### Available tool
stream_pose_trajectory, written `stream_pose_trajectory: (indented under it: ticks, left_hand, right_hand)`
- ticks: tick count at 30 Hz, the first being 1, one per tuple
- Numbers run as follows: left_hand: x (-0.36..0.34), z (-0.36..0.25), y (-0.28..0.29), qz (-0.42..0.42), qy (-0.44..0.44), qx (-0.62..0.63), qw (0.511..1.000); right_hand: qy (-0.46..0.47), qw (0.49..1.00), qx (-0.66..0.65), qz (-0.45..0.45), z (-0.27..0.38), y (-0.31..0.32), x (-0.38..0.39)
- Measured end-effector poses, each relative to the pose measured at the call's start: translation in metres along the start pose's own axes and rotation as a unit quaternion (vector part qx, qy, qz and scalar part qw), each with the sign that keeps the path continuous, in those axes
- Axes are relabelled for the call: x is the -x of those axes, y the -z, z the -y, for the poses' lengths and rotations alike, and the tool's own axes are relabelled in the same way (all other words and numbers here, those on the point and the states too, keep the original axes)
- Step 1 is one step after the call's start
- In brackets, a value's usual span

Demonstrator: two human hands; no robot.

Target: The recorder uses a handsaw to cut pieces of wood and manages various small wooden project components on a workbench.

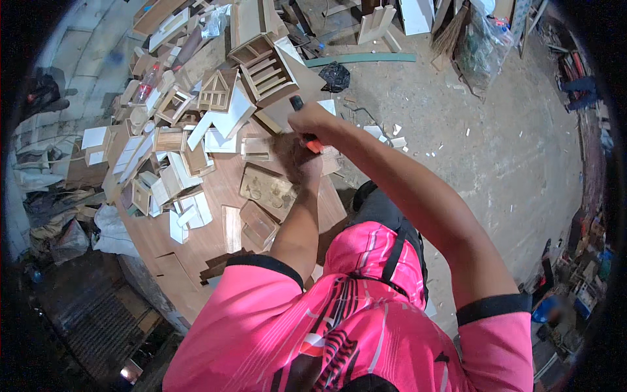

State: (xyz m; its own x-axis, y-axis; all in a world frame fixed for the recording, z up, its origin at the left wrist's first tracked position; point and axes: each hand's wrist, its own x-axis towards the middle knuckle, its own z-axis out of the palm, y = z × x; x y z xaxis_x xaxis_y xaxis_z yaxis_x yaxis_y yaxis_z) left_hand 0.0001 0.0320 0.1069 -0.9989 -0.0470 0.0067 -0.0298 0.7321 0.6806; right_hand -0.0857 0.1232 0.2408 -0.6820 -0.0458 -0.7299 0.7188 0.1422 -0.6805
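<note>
My right hand [312,122] is closed around a tool with a black handle end [297,102]; an orange-red part [314,146] shows just below the fist. I cannot make out the tool's kind. Right beneath it is my left hand [309,168], close against a brown, blurred, shaggy-looking mass [285,153]. The left fingers are smeared and partly hidden, so their grip does not show. Just below that mass, a shallow wooden tray [250,187] lies on the brown board surface [163,228]. Small wooden frames [255,149] rest beside it.
A heap of wooden boxes and white-faced boards [171,173] fills the left. Behind my hands stands a slatted wooden box [266,72]. A black plastic bag [335,77] and a green strip [366,59] lie on the concrete floor, with scraps [397,140]. A broom [449,36] stands far right.
</note>
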Motion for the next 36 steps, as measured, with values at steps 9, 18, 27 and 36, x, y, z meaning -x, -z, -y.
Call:
stream_pose_trajectory:
  ticks: [9, 18, 27, 36]
  left_hand:
    - [0.0, 0.001, -0.006, 0.021, -0.046, 0.128, 0.99]
    - [0.003, 0.065, -0.054, -0.049, -0.024, 0.078, 0.995]
    - [0.001, 0.021, -0.017, -0.003, 0.006, 0.037, 0.999]
    - [0.001, 0.012, -0.013, -0.025, -0.033, 0.091, 0.995]
  right_hand:
    - [-0.006, 0.996, -0.082, 0.02, -0.009, 0.023, 0.023]
    - [0.042, 0.998, -0.021, 0.041, -0.004, 0.018, 0.041]
    - [-0.049, 0.992, 0.103, -0.05, -0.039, -0.007, -0.031]
    - [0.049, 0.999, 0.002, 0.015, -0.012, 0.015, 0.029]
